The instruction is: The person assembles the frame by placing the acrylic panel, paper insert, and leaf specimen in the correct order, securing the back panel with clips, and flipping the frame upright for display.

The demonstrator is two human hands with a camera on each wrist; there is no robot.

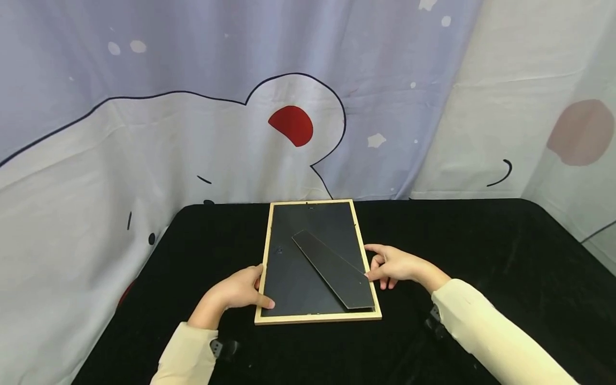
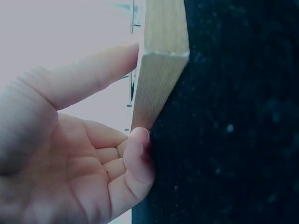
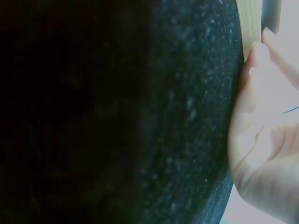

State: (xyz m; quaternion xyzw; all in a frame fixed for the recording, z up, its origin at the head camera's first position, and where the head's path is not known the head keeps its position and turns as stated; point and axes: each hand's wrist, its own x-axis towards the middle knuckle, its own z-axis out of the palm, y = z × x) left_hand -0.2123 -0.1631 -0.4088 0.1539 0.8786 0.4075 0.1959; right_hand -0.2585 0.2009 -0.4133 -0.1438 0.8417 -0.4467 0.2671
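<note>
A picture frame (image 1: 308,289) with a pale wooden border lies back side up, its dark backing board showing. Slanting across the lower right of that board is a dark easel stand (image 1: 332,270). My left hand (image 1: 239,290) grips the frame's left edge near the lower corner, thumb over the border and fingertips at the side. In the left wrist view the frame's wooden corner (image 2: 163,70) appears beside the thumb. My right hand (image 1: 397,264) pinches the right edge, thumb on the border and index finger stretched along the side; its other fingers curl near the edge.
A black cloth (image 1: 462,240) covers the table under the frame. Behind it hangs a printed curtain (image 1: 192,139) in white and lilac with a red patch. The black table's right corner (image 1: 526,206) is rounded.
</note>
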